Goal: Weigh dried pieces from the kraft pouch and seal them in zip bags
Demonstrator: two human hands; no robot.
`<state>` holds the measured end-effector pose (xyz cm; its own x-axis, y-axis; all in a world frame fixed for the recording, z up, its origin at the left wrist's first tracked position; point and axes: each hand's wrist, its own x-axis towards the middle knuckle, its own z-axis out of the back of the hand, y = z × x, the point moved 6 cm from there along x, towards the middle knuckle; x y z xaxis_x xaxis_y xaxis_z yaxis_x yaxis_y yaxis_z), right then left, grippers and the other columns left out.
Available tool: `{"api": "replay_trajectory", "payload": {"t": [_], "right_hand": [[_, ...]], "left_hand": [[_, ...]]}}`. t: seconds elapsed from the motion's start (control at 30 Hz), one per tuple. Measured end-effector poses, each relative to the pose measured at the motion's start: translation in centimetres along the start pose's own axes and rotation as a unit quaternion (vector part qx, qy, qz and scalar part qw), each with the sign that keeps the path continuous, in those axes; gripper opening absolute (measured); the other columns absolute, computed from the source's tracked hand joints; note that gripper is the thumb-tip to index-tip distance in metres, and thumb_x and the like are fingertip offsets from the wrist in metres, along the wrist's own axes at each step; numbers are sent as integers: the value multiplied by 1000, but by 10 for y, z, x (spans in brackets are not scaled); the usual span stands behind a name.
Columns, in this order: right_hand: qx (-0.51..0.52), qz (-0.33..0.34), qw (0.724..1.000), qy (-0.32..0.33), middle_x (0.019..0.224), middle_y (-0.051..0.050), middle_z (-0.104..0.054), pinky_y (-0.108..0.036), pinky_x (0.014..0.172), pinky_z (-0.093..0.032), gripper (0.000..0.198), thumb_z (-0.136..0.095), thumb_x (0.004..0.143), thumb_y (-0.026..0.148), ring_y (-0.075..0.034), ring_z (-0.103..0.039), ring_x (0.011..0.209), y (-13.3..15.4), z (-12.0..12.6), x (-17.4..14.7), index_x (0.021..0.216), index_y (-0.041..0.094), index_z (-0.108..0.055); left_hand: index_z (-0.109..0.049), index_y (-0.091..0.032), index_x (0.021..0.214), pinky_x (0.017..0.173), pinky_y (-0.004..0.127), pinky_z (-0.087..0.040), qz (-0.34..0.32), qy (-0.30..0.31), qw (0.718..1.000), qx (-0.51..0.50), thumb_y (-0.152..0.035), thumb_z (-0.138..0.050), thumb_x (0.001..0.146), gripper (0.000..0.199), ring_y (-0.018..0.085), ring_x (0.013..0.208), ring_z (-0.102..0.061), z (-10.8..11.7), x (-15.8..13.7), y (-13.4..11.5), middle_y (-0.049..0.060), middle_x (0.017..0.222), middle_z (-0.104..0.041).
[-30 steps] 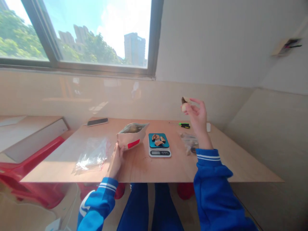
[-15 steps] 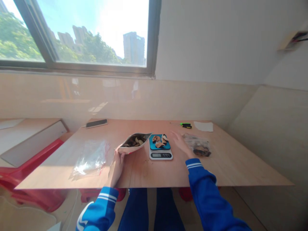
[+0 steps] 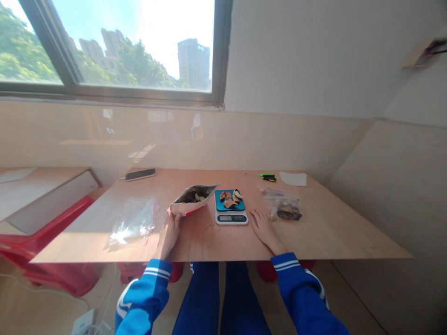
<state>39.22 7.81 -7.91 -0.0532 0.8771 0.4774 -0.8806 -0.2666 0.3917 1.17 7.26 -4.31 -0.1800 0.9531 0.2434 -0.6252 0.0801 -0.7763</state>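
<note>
My left hand (image 3: 170, 232) grips the near edge of an open pouch (image 3: 190, 208), which lies tilted with its mouth facing up. Dried mushroom slices (image 3: 197, 195) show inside it. Just right of the pouch stands a white kitchen scale (image 3: 231, 218) with a blue top, and several dried mushroom pieces (image 3: 229, 203) rest on that top. The scale's display is too small to read. Fingers spread, my right hand (image 3: 262, 229) lies on the table beside the scale, holding nothing. Further right is a clear zip bag (image 3: 282, 204) with dark dried pieces in it.
A stack of clear plastic bags (image 3: 132, 223) lies on the left of the wooden table (image 3: 216, 246). Along the back are a phone (image 3: 140, 174), screwdrivers (image 3: 267, 177) with green and yellow-black handles, and a white paper (image 3: 293, 179). A red stool (image 3: 73, 218) stands at left.
My right hand has come back toward me and down, from above the table near the scale's far side to the tabletop at its right. My left hand keeps hold of the pouch.
</note>
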Motion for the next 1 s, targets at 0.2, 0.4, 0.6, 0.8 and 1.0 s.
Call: {"api": "replay_trajectory", "payload": {"t": [0.2, 0.4, 0.6, 0.8, 1.0], "right_hand": [[13, -7, 1000, -1, 128, -18, -58, -49, 106, -39, 43, -30, 93, 29, -29, -52, 124, 3, 5, 0, 119, 13, -61], [63, -32, 997, -5, 125, -18, -61, -52, 105, -39, 40, -36, 90, 30, -30, -53, 121, 6, 10, 2, 112, 14, -64], [94, -53, 993, -39, 112, -17, -66, -51, 97, -46, 36, -38, 88, 30, -29, -60, 109, 34, 40, 16, 108, 15, -64], [296, 115, 948, 36, 109, -6, -68, -33, 91, -49, 28, -39, 95, 27, -18, -62, 104, 193, 118, 51, 105, 22, -65], [115, 268, 913, 284, 105, -7, -72, -33, 92, -47, 30, -47, 85, 5, -20, -65, 101, 281, 81, 85, 94, 18, -72]], "left_hand": [[-27, -4, 143, 103, 51, -39, 31, 8, 999, 8, -36, -36, 92, 61, 36, 127, -48, -1, -1, 4, 26, 139, -47], [-26, 0, 142, 107, 51, -34, 40, 8, 999, 11, -41, -32, 92, 65, 38, 132, -41, 0, -1, 4, 29, 142, -40], [-32, -7, 138, 103, 48, -38, 37, 12, 999, 5, -40, -31, 92, 57, 35, 126, -49, 3, -2, -4, 25, 135, -50], [-39, -17, 123, 99, 46, -41, 40, 24, 999, 4, -43, -28, 93, 41, 31, 120, -55, 4, -5, -7, 17, 125, -57], [-43, -21, 117, 103, 46, -37, 5, 34, 999, 7, -38, -32, 92, 32, 28, 124, -51, 6, -6, -7, 14, 124, -57]]}}
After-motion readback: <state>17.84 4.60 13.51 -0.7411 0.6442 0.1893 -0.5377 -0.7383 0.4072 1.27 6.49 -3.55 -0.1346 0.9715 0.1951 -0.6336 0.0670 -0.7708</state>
